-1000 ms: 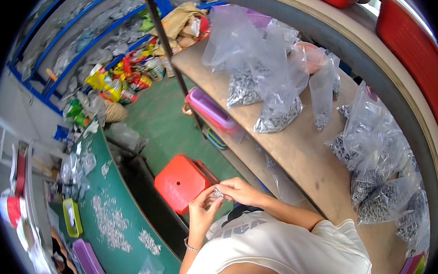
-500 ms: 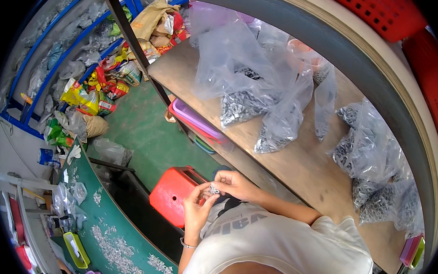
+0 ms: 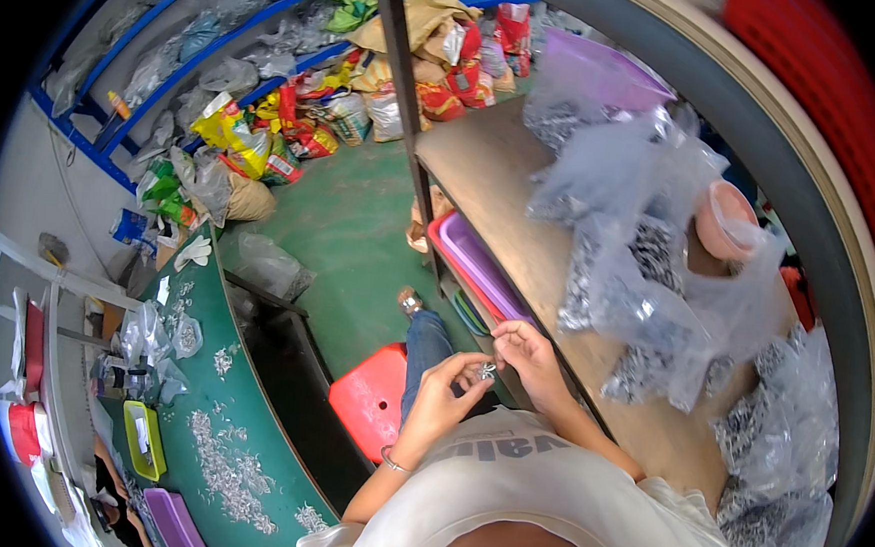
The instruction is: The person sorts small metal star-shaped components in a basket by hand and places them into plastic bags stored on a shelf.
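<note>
My left hand (image 3: 447, 392), with a bracelet at the wrist, is closed on a small cluster of shiny silver metal pieces (image 3: 488, 371) in front of my shirt. The fingertips of my right hand (image 3: 534, 360) are curled together at the far side of the same pieces, thumb against them. The exact shape of the pieces is too small to make out. Both hands are raised in the air between the red stool (image 3: 368, 395) and the edge of the wooden shelf (image 3: 484, 161).
Clear bags of metal parts (image 3: 649, 256) and a pink bowl (image 3: 726, 221) crowd the shelf at right. Left, a green table (image 3: 288, 510) bears scattered silver pieces, a yellow-green tray (image 3: 144, 441) and a purple tray (image 3: 174, 523). A dark shelf post (image 3: 396, 55) and filled sacks (image 3: 451, 59) stand beyond.
My view has swung, so the shelf now sits farther right and more floor and a leg in jeans show. Both hands still hold the metal pieces; the right one has turned more upright.
</note>
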Demonstrator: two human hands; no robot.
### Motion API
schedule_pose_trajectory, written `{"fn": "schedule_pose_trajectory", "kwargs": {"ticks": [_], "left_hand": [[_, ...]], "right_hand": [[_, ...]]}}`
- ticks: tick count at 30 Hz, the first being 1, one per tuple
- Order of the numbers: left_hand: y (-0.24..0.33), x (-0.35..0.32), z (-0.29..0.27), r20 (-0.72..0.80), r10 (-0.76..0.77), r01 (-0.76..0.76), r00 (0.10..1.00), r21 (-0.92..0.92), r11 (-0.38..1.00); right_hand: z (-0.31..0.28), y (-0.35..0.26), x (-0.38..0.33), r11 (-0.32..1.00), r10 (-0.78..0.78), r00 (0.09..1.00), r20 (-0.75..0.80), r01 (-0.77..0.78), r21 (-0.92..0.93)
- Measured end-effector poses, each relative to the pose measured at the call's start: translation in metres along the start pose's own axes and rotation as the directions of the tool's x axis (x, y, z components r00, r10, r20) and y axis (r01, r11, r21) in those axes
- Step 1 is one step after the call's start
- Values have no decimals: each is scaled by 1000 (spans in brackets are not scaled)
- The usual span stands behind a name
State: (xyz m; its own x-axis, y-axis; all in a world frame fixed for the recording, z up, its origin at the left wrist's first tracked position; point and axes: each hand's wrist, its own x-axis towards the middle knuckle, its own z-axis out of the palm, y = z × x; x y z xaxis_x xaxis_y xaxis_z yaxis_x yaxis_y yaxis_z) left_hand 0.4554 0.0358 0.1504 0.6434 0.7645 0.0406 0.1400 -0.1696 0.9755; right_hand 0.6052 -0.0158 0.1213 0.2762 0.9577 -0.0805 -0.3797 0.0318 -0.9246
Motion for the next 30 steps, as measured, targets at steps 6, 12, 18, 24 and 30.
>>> {"fn": "schedule_pose_trajectory", "kwargs": {"ticks": [6, 12, 18, 24, 30], "left_hand": [[-24, 81, -56, 35, 54, -55, 998, 32, 998], [-84, 186, -179, 47, 129, -127, 991, -41, 991], [-127, 267, -332, -64, 70, -76, 996, -95, 993], [-127, 312, -411, 10, -189, 184, 982, -282, 942], [-141, 358, -462, -43, -258, 231, 965, -318, 919]], "right_hand": [[26, 7, 81, 989, 41, 999, 24, -37, -143], [99, 37, 231, 985, 45, 996, 79, -30, -173], [212, 71, 384, 983, 181, 976, 122, -184, 11], [260, 65, 471, 945, 318, 937, 143, -301, -127], [288, 54, 543, 935, 334, 902, 272, -279, -220]]}}
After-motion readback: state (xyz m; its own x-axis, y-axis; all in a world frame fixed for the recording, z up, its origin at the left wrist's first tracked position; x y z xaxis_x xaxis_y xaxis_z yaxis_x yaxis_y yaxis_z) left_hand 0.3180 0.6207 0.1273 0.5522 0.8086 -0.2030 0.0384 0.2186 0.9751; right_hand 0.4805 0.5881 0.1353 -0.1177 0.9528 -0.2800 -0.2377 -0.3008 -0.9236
